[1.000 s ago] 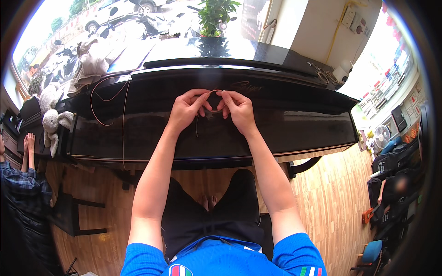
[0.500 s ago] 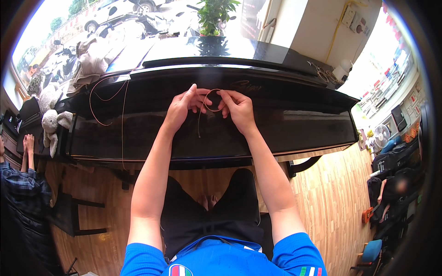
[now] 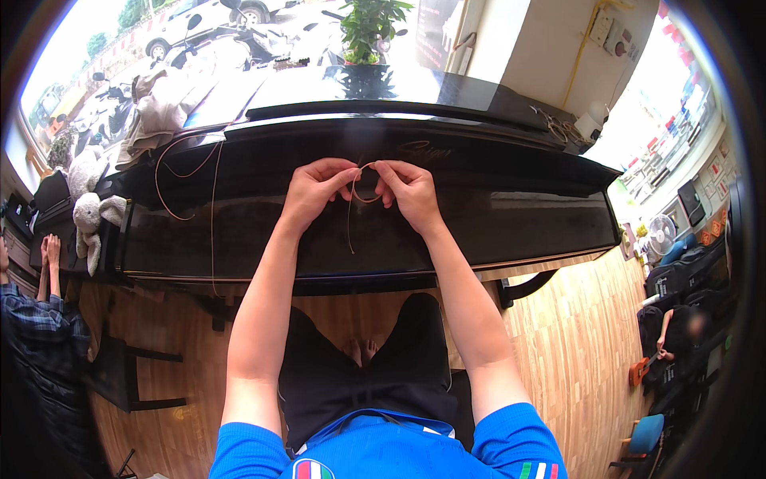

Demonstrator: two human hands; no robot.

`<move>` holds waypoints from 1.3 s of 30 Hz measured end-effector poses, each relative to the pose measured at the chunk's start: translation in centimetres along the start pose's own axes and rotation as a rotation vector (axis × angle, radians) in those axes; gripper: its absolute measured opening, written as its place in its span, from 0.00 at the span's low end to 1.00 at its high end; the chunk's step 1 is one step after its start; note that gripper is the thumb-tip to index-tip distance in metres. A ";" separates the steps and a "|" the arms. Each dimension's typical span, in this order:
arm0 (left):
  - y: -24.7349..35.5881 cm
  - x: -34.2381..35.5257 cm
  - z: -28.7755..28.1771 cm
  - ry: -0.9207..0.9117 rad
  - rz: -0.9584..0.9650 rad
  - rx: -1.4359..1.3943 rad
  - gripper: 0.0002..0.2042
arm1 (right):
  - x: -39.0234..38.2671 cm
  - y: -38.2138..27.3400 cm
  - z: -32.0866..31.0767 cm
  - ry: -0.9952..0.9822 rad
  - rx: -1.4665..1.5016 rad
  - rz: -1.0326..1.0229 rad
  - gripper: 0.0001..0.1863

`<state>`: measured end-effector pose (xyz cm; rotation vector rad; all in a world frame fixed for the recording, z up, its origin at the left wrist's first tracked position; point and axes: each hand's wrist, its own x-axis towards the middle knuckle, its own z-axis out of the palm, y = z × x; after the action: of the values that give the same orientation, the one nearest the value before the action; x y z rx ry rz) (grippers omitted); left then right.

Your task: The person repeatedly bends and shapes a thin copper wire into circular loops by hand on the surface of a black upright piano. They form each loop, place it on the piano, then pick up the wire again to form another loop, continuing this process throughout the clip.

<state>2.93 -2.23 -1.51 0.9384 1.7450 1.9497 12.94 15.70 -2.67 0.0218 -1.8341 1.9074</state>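
Observation:
A thin brown cord point(image 3: 349, 223) is bent into a small loop in front of the black piano point(image 3: 495, 231). My left hand point(image 3: 315, 190) is closed, thumb and forefinger pinching the cord at the loop's upper left. Close beside it, my right hand point(image 3: 411, 191) pinches the top of the loop between thumb and forefinger. One loose end of the cord hangs down below my left fingertips. My fingers partly hide where the strands meet.
Another thin cord point(image 3: 213, 215) drapes over the piano's left part. Grey stuffed toys point(image 3: 88, 211) sit at its left end. A potted plant point(image 3: 369, 32) stands behind, and coiled cable point(image 3: 558, 126) lies on top at right. Other people sit at far left and far right.
My left hand has closed from spread fingers into a pinch on the cord. The loop looks smaller, and its loose end hangs slightly lower. My right hand has barely moved.

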 end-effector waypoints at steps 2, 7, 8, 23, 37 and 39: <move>0.0 -0.1 0.0 -0.065 -0.012 0.018 0.12 | 0.0 0.1 -0.1 -0.004 -0.002 -0.002 0.12; -0.3 0.0 -0.6 -0.215 0.033 -0.007 0.14 | 0.1 0.2 0.0 -0.006 -0.014 -0.005 0.12; -0.1 0.0 -0.7 -0.233 0.028 0.010 0.14 | 0.1 0.2 0.0 -0.001 -0.013 0.001 0.12; 0.6 -0.3 -0.1 -0.141 -0.002 0.003 0.15 | 0.0 -0.3 0.1 0.013 -0.020 0.021 0.13; 0.9 -0.5 -0.2 -0.054 -0.008 -0.037 0.16 | 0.0 -0.5 -0.3 -0.108 -0.001 0.031 0.14; 1.2 -0.7 -0.2 -0.103 -0.008 -0.033 0.17 | 0.0 -0.5 -0.3 -0.084 0.032 0.056 0.15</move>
<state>3.51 -3.05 -0.53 1.0005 1.6525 1.8837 13.24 15.97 -2.19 0.0621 -1.8768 2.0026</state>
